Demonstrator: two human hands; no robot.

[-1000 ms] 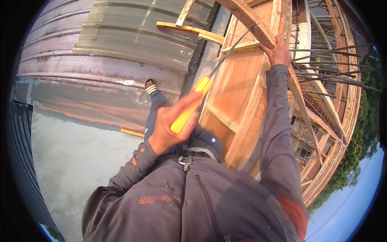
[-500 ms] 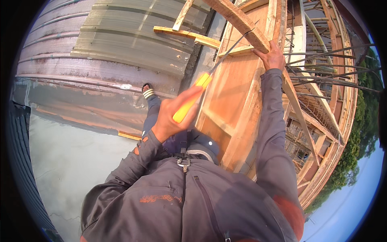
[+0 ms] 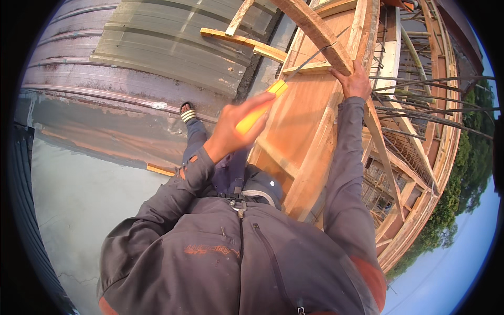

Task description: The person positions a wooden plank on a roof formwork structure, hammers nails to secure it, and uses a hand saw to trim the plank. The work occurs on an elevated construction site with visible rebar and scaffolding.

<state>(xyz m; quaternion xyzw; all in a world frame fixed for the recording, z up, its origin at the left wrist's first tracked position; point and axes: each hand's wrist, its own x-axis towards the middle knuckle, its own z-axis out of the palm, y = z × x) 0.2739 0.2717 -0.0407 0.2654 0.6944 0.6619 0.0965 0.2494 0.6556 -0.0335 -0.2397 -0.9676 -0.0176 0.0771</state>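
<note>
My left hand (image 3: 229,127) is closed around the yellow handle of a handsaw (image 3: 254,116). The saw's narrow blade slants up and to the right, reaching a wooden beam (image 3: 316,30) and meeting it a little short of its near end. Against that near end my right hand (image 3: 355,83) is gripping the beam, thumb on the left side and fingers over the right. Below the blade lies a plywood formwork panel (image 3: 304,113) framed with timber strips. The saw's teeth are too blurred to make out.
A corrugated metal roof (image 3: 173,50) spreads out at upper left, with my sandalled foot (image 3: 187,109) on its edge. Several steel bars (image 3: 425,84) jut out on the right. Timber framing (image 3: 386,152) stands below them, with trees (image 3: 462,178) beyond. A short wooden piece (image 3: 241,43) sticks out over the roof.
My left hand has pushed the saw up and to the right, so its handle is closer to the beam. My right hand keeps its hold on the beam. The whole view has shifted slightly.
</note>
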